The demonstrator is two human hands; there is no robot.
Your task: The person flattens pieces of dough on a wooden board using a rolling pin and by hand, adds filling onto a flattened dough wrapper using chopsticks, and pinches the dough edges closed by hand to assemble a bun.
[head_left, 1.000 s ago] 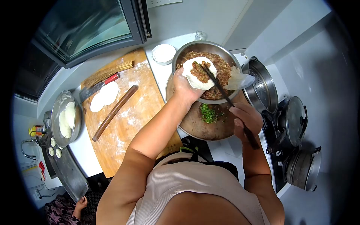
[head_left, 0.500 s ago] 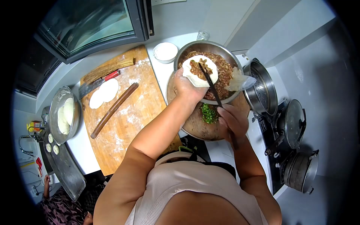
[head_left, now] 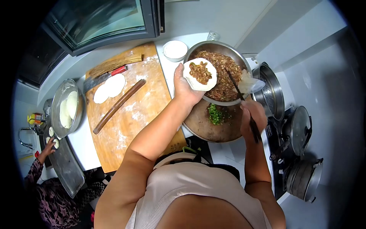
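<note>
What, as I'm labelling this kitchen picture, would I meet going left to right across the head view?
Bowl of dough → wooden rolling pin → small white bowl → filled wrapper → chopsticks → lidded pan.

Person's garment: one pale beige top (head_left: 190, 175), sleeveless, finely ribbed, is showing at six o'clock, its rounded neckline (head_left: 198, 195) curving broadly.

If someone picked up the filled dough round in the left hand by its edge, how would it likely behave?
The dough round would probably flop, since it looks thin and soft and lies supported on the left hand. Its filling sits exposed and loosely heaped, so tilting might spill some. The thin sheet could also stretch or tear under that load.
</note>
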